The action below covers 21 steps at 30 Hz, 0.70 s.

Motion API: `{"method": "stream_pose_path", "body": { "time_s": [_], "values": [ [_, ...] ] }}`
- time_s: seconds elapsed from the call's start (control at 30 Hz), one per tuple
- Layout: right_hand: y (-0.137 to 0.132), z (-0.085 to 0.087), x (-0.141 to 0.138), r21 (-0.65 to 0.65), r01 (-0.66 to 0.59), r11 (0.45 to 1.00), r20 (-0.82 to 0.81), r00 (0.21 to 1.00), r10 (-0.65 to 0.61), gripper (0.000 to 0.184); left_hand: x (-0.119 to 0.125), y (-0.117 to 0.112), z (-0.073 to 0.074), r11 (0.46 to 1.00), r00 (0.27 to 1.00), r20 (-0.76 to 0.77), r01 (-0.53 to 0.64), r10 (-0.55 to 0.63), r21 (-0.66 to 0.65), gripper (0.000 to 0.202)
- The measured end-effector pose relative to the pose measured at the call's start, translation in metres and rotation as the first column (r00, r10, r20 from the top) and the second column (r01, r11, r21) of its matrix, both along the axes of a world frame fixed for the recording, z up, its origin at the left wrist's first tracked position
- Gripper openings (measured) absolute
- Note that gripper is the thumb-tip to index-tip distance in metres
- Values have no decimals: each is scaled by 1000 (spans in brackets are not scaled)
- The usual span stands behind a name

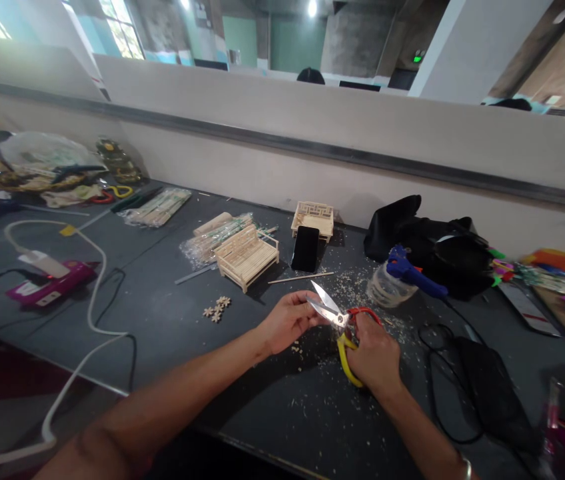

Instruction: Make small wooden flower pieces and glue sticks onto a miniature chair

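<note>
My right hand [376, 352] grips a pair of scissors [338, 319] with one red and one yellow handle, its blades apart and pointing left. Close by the blades, my left hand [287, 323] is closed in a pinch; whatever sits between its fingertips is too small to make out. Beyond my hands stands a miniature bench [248, 259] built of thin wooden sticks. A second small stick bench [313, 219] is farther back, with a black phone [305, 249] leaning against its front. Several small flower-shaped wooden pieces [217, 309] lie left of my left hand.
Chips litter the dark table around the scissors. A blue glue gun [407, 268] rests on a clear plastic tub [387, 288], before a black bag [427, 247]. Bagged sticks [157, 207] lie at the back left. A purple power strip [51, 285] and white cable [93, 300] occupy the left.
</note>
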State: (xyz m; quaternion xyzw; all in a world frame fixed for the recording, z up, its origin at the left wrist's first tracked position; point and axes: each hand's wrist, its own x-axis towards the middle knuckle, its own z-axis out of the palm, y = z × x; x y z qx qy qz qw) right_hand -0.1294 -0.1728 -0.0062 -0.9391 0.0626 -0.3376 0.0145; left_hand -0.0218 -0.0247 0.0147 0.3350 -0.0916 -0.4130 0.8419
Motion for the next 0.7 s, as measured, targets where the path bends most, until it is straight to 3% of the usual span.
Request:
{"method": "stream_pose_path", "body": {
  "time_s": [0.33, 0.7],
  "values": [
    [2, 2, 0, -69, 42, 997, 12, 999, -41, 9, 2, 1, -5, 1000, 1000, 17, 25, -25, 5, 25],
    [1, 1, 0, -118, 60, 991, 47, 997, -55, 7, 1, 4, 0, 999, 999, 34, 32, -33, 21, 19]
  ]
}}
